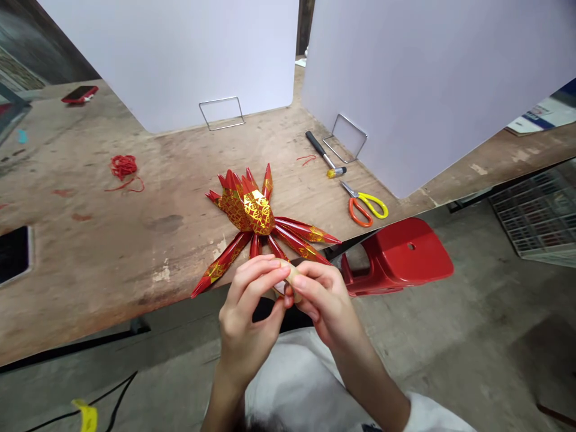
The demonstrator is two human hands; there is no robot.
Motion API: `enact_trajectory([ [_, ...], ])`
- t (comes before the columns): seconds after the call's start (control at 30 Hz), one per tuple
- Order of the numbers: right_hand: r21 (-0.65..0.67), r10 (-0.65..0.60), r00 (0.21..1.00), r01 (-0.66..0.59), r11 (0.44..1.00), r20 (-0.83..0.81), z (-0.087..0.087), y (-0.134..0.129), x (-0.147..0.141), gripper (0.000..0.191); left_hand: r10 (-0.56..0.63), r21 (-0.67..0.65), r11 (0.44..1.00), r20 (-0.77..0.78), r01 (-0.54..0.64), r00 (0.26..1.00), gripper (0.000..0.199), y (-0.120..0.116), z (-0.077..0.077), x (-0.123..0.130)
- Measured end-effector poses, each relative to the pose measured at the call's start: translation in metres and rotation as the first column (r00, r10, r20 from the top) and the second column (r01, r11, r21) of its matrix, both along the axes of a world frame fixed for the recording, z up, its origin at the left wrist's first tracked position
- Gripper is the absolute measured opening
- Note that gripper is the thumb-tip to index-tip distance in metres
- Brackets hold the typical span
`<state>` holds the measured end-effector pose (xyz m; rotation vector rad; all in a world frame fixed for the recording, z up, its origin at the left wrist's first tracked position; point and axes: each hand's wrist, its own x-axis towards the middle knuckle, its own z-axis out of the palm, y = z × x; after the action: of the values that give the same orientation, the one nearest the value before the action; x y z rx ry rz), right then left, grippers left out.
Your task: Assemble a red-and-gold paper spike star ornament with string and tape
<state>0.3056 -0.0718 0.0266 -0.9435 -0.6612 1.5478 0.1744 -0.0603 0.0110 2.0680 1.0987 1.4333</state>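
Observation:
Both of my hands meet just off the front edge of the wooden workbench [112,240]. Between their fingertips, my left hand [249,306] and my right hand [324,306] pinch a small pale folded paper piece [290,282], partly hidden by my fingers. Right behind them lies a red and gold foil paper flower [247,207], with several long pointed petals spread flat on the bench. One of its petals ends close to my left hand, and my fingers look to be apart from the flower.
Orange-and-yellow scissors [366,204], a black-handled hammer [324,153] and a bundle of red string [123,168] lie on the bench. Two white boards [166,54] stand at the back on wire stands. A red plastic stool [398,255] sits at the bench's right front.

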Motion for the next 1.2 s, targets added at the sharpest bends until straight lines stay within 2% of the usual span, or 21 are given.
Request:
enact_trajectory([
  [0.1, 0.044, 0.076, 0.997, -0.076, 0.996, 0.009, -0.002, -0.001, 0.006, 0.035, 0.012, -0.057, 0.998, 0.017, -0.011, 1.000, 0.049, 0.001, -0.003, -0.002],
  [0.2, 0.083, 0.124, 0.987, -0.133, 0.988, 0.104, -0.003, -0.004, 0.012, 0.033, 0.022, -0.118, 0.993, 0.032, -0.018, 0.999, 0.051, 0.001, -0.006, -0.005],
  [0.27, 0.117, 0.034, 0.973, -0.062, 0.991, 0.226, -0.002, -0.005, 0.016, 0.030, 0.022, -0.135, 0.991, 0.021, -0.019, 1.000, 0.051, 0.001, -0.006, -0.006],
  [0.33, 0.237, -0.102, 0.923, 0.011, 0.971, 0.372, 0.000, -0.005, 0.020, 0.025, 0.018, -0.134, 0.991, -0.007, -0.019, 1.000, 0.051, 0.001, -0.004, -0.008],
  [0.4, 0.386, -0.189, 0.843, -0.025, 0.922, 0.504, 0.003, -0.003, 0.025, 0.016, 0.001, -0.121, 0.993, -0.040, -0.006, 0.999, 0.052, 0.002, -0.002, -0.009],
  [0.47, 0.463, -0.202, 0.776, -0.128, 0.877, 0.597, 0.006, 0.001, 0.030, 0.010, -0.024, -0.098, 0.995, -0.073, 0.017, 0.997, 0.052, 0.002, 0.002, -0.010],
  [0.77, 0.527, -0.152, 0.688, -0.374, 0.763, 0.710, 0.011, 0.012, 0.045, 0.003, -0.085, -0.045, 0.996, -0.223, 0.077, 0.971, 0.050, -0.001, 0.015, -0.015],
  [0.93, 0.477, -0.084, 0.650, -0.457, 0.751, 0.755, 0.010, 0.009, 0.043, 0.007, -0.115, -0.078, 0.992, -0.250, 0.099, 0.961, 0.050, -0.004, 0.017, -0.018],
  [1.2, 0.479, -0.092, 0.642, -0.462, 0.746, 0.762, 0.000, 0.002, 0.038, 0.009, -0.158, -0.099, 0.986, -0.255, 0.136, 0.954, 0.044, -0.005, 0.017, -0.019],
])
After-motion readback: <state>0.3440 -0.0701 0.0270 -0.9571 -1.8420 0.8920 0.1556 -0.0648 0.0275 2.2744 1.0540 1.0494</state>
